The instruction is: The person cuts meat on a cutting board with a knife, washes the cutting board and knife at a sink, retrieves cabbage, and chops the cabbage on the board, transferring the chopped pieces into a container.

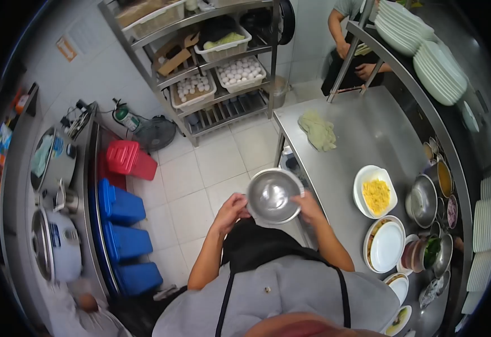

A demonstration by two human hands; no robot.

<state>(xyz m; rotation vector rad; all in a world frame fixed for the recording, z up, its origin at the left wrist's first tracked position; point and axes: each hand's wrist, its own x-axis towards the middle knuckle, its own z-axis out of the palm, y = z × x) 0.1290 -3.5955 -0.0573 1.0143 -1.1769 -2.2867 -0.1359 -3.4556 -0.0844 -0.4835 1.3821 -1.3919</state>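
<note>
An empty-looking metal bowl (272,195) is held in front of my body, over the tiled floor beside the steel table. My left hand (233,210) grips its left rim, fingers closed on it. On the right rim my right hand (308,205) is closed, its fingers over the edge. To the right on the steel table (363,135) stand a white bowl (358,196) with yellow food (377,196) and, nearer, a round white dish (385,245). A crumpled greenish cloth (317,130) lies near the table's far left corner.
Metal bowls (422,200) and ingredient containers line the table's right side, below stacked white plates (441,73). A shelf rack (231,119) holds egg baskets (240,73). Blue bins (124,241) and a red bin (130,159) stand left. One person (344,48) is at back right, another (96,314) lower left.
</note>
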